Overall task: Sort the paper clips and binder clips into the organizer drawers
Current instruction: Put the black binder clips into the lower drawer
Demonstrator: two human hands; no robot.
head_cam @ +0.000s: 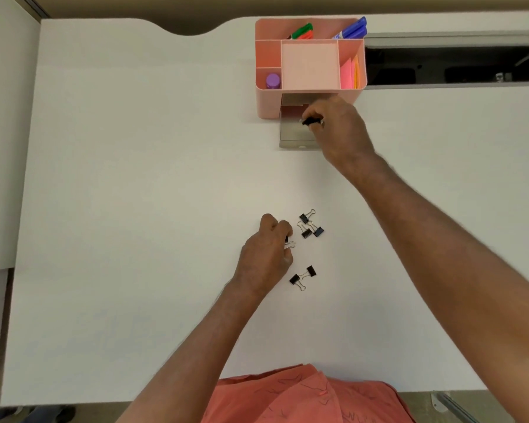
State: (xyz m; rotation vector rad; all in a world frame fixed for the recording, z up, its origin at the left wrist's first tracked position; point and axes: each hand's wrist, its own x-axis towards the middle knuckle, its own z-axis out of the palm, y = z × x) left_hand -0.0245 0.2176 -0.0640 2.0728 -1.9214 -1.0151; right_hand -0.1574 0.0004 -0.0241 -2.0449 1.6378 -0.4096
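Head view: the right hand (333, 126) pinches a black metal binder clip (312, 121) over the pink organizer's open clear drawer (293, 134). The left hand (264, 251) closes on another near clip (289, 243) — five black clips (306, 229) remain loose on the white table (135, 178).

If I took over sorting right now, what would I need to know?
Right hand: over the open drawer of the pink organizer, fingers shut on a black binder clip, not yet dropped.
Left hand: on the table, fingers closed on another binder clip by the pile.
On the table: three binder clips in a cluster and two more nearer the body.
Done: drawer pulled out; I cannot tell what it already holds.
Left: drop both held clips in, then the five loose ones. No paper clips are visible.
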